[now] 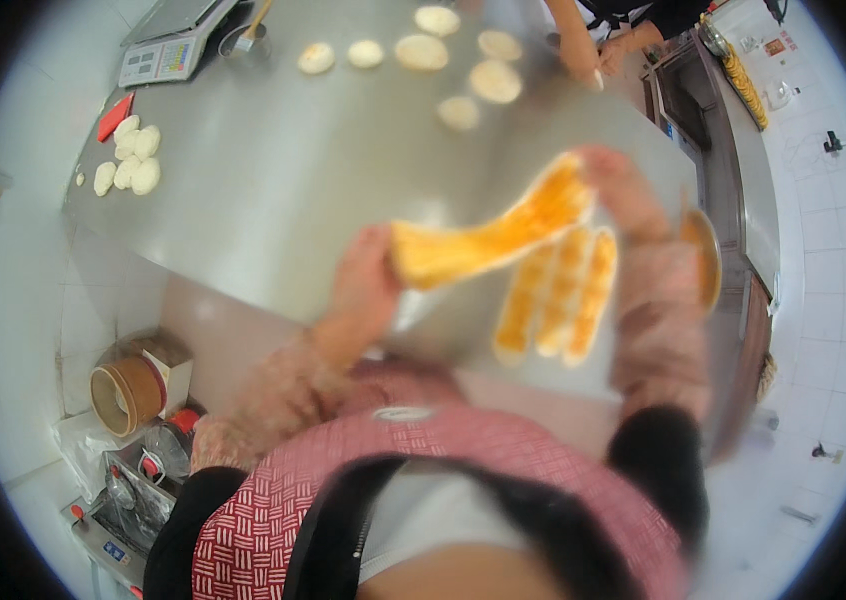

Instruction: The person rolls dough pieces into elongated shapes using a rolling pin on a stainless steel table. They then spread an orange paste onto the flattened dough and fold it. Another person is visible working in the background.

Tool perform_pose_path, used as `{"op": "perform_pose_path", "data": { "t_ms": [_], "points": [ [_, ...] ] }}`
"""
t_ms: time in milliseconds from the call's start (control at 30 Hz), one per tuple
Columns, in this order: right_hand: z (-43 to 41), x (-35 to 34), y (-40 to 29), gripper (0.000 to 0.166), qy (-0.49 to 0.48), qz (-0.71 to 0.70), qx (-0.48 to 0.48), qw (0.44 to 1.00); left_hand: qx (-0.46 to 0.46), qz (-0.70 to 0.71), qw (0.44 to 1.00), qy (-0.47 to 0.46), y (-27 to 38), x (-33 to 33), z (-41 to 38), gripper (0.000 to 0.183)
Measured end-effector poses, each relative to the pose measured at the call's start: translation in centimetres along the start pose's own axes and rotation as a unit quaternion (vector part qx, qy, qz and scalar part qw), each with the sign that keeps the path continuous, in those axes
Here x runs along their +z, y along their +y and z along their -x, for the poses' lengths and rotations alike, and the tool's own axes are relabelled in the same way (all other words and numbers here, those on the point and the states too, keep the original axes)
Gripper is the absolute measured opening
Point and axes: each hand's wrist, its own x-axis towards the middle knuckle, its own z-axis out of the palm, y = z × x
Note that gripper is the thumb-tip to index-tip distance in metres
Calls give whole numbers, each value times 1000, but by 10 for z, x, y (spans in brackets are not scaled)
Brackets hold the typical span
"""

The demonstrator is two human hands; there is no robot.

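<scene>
A strip of dough coated in orange-yellow paste [494, 236] is stretched between my two hands above the steel table. My left hand [364, 268] grips its left end, and my right hand [613, 176] pinches the raised right end. The strip sags in the middle and is blurred. Below it, three narrow coated dough strips [562, 292] lie side by side on the table, close to my right forearm. Parts of my fingers are hidden by the strip or lost in the blur.
Flat dough rounds [421, 52] lie across the table's far side. Dough balls [130, 161] sit at the left beside a red scraper [115, 118]. A digital scale [168, 52] and a metal cup with a brush [244, 43] stand behind. Another person's hands [580, 56] work at the far right.
</scene>
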Motion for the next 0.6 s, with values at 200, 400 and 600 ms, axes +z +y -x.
{"op": "perform_pose_path", "data": {
  "t_ms": [200,400,600],
  "points": [
    [-53,-35,21,22,179,-124,3,976,130,-100,975,153,132,-99,49,22],
    [-118,-48,204,46,85,742,120,654,58,-387,897,207,109,-206,43,18],
    [-100,160,211,54,191,610,-93,764,-18,-244,925,292,113,-209,43,25]
  ]
}}
